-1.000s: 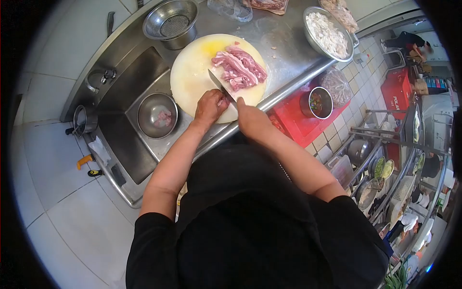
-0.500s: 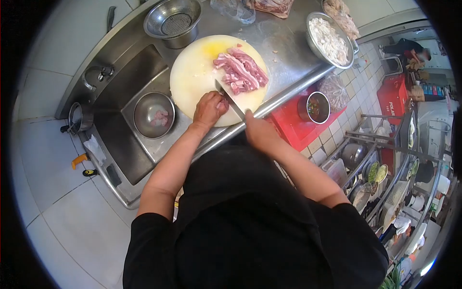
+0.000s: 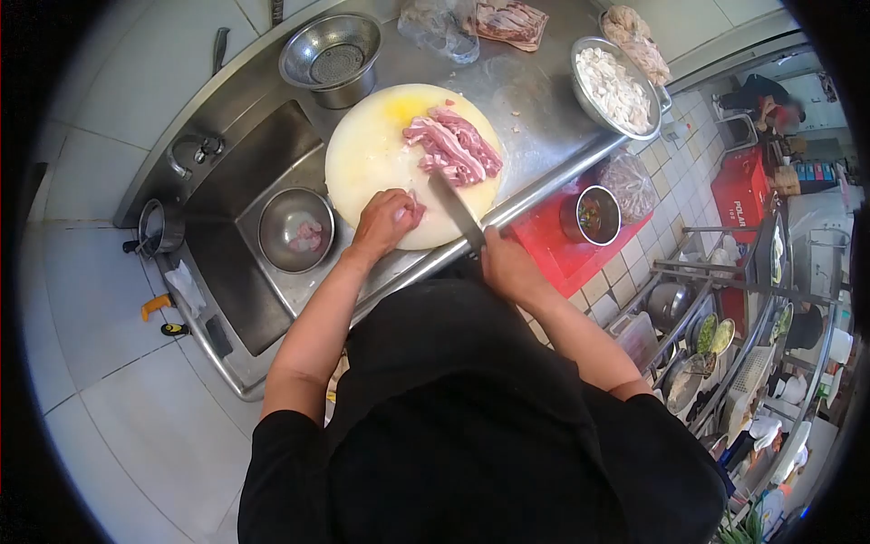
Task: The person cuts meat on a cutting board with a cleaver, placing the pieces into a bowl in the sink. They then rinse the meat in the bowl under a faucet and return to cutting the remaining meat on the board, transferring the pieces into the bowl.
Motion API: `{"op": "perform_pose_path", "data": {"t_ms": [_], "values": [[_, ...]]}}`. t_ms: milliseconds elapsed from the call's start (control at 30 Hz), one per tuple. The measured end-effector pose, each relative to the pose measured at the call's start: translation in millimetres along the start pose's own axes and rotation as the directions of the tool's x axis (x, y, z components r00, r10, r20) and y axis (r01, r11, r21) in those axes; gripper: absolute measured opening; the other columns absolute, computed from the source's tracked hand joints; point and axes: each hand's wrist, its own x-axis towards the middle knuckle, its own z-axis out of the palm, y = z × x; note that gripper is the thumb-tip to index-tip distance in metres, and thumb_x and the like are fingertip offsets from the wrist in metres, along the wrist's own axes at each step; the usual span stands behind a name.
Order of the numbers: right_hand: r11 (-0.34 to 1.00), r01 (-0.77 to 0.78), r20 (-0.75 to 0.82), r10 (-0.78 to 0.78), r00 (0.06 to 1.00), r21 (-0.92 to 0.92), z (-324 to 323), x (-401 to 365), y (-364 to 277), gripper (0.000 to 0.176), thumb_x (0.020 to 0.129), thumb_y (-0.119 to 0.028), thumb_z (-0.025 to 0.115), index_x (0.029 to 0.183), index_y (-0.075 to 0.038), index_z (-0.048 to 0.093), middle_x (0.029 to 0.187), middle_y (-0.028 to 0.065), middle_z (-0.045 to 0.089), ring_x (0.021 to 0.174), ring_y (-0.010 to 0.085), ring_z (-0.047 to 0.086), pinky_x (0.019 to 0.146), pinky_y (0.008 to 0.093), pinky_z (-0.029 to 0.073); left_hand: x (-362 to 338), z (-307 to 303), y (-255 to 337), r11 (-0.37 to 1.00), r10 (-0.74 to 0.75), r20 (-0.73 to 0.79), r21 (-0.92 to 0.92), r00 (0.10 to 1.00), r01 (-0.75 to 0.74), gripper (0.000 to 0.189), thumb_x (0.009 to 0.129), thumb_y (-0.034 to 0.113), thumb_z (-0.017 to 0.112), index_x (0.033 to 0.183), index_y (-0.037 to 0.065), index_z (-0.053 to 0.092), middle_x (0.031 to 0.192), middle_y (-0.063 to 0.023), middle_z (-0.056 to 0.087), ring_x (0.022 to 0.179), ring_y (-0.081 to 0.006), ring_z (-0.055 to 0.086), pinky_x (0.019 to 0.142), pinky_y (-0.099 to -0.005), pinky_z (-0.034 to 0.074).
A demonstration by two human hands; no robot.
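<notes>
A round cream cutting board (image 3: 372, 154) lies on a steel counter. A pile of raw pork strips (image 3: 453, 145) lies on its right half. My left hand (image 3: 385, 220) rests at the board's near edge, closed on a small piece of meat. My right hand (image 3: 509, 263) grips a knife (image 3: 456, 210) by the handle, its blade angled up over the board's near right edge, just clear of the pork pile.
A steel sink (image 3: 245, 199) left of the board holds a metal bowl (image 3: 295, 230) with meat scraps. A colander (image 3: 333, 52) stands behind the board. A bowl of pale pieces (image 3: 616, 72) sits at the right. A red crate (image 3: 562, 238) with a pot stands below.
My right hand has pulled the knife back toward me and to the right, off the meat. My left hand has slid left along the board's edge with a small piece.
</notes>
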Motion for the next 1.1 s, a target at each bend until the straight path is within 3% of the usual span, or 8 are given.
{"op": "perform_pose_path", "data": {"t_ms": [67, 133, 233, 300, 367, 700, 900, 1100], "values": [[0.986, -0.135, -0.052, 0.140, 0.989, 0.098, -6, 12, -3, 0.024, 0.098, -0.014, 0.050, 0.114, 0.003, 0.043, 0.079, 0.0348, 0.063, 0.078, 0.0530, 0.063, 0.073, 0.0623, 0.047, -3, -2, -6, 0.992, 0.014, -0.022, -0.128, 1.000, -0.016, 0.019, 0.080, 0.015, 0.073, 0.095, 0.005, 0.068, 0.101, -0.0133, 0.066, 0.098, -0.0337, 0.063, 0.090, -0.0430, 0.051], [0.990, -0.091, -0.082, 0.100, 0.992, 0.112, -10, 13, -6, 0.023, 0.099, -0.014, 0.050, 0.113, 0.002, 0.043, 0.078, 0.0345, 0.063, 0.077, 0.0531, 0.063, 0.072, 0.0621, 0.047, -3, -13, 5, 0.982, 0.016, -0.027, -0.187, 1.000, -0.021, 0.022, 0.080, 0.013, 0.071, 0.099, 0.004, 0.067, 0.104, -0.0154, 0.066, 0.101, -0.0348, 0.062, 0.093, -0.0435, 0.050], [0.992, -0.006, -0.133, 0.022, 0.991, 0.123, -21, 10, -19, 0.023, 0.099, -0.015, 0.050, 0.112, 0.002, 0.043, 0.077, 0.0339, 0.062, 0.075, 0.0532, 0.062, 0.069, 0.0617, 0.047, -4, -19, 20, 0.994, -0.043, -0.198, -0.108, 0.979, 0.022, 0.027, 0.080, 0.012, 0.069, 0.106, 0.002, 0.066, 0.110, -0.0173, 0.065, 0.109, -0.0352, 0.062, 0.097, -0.0416, 0.050], [0.991, 0.046, -0.145, -0.027, 0.989, 0.124, -20, 13, -26, 0.022, 0.100, -0.016, 0.050, 0.112, 0.002, 0.042, 0.076, 0.0335, 0.062, 0.075, 0.0532, 0.062, 0.068, 0.0614, 0.047, -8, -17, 14, 0.997, -0.073, -0.023, 0.011, 0.997, 0.074, 0.028, 0.083, 0.014, 0.067, 0.107, 0.001, 0.067, 0.109, -0.0168, 0.065, 0.108, -0.0349, 0.062, 0.097, -0.0439, 0.049], [0.988, 0.122, -0.106, -0.112, 0.988, 0.091, -14, 19, -29, 0.021, 0.099, -0.015, 0.049, 0.110, 0.001, 0.042, 0.075, 0.0319, 0.063, 0.074, 0.0520, 0.063, 0.068, 0.0615, 0.047, -12, -8, 8, 0.997, -0.083, -0.025, 0.001, 0.996, 0.083, 0.026, 0.084, 0.015, 0.066, 0.106, 0.001, 0.068, 0.109, -0.0161, 0.066, 0.108, -0.0345, 0.062, 0.096, -0.0434, 0.049], [0.990, 0.135, -0.029, -0.136, 0.990, -0.027, 9, 52, -46, 0.023, 0.092, -0.005, 0.044, 0.113, 0.005, 0.047, 0.083, 0.0295, 0.068, 0.081, 0.0458, 0.069, 0.073, 0.0558, 0.054, -7, 8, 2, 0.997, -0.056, -0.108, 0.049, 0.993, 0.061, 0.027, 0.080, 0.023, 0.079, 0.097, 0.003, 0.069, 0.096, -0.0107, 0.068, 0.097, -0.0321, 0.065, 0.086, -0.0421, 0.053], [0.998, 0.015, 0.144, -0.007, 0.990, -0.057, -2, 19, -36, 0.022, 0.091, -0.002, 0.043, 0.112, 0.005, 0.045, 0.088, 0.0318, 0.068, 0.086, 0.0474, 0.068, 0.077, 0.0563, 0.053, -10, 16, 4, 0.998, -0.023, -0.142, 0.048, 0.990, 0.030, 0.026, 0.079, 0.022, 0.079, 0.094, 0.005, 0.067, 0.095, -0.0118, 0.067, 0.094, -0.0331, 0.064, 0.083, -0.0431, 0.053], [0.997, 0.075, 0.010, -0.075, 0.997, 0.010, 12, 89, -63, 0.022, 0.092, -0.002, 0.044, 0.114, 0.004, 0.045, 0.091, 0.0325, 0.068, 0.090, 0.0489, 0.068, 0.081, 0.0564, 0.052, -10, 17, 0, 0.998, 0.011, -0.170, 0.056, 0.985, -0.002, 0.026, 0.078, 0.019, 0.079, 0.094, 0.005, 0.065, 0.093, -0.0114, 0.066, 0.093, -0.0332, 0.063, 0.083, -0.0437, 0.052]]}}
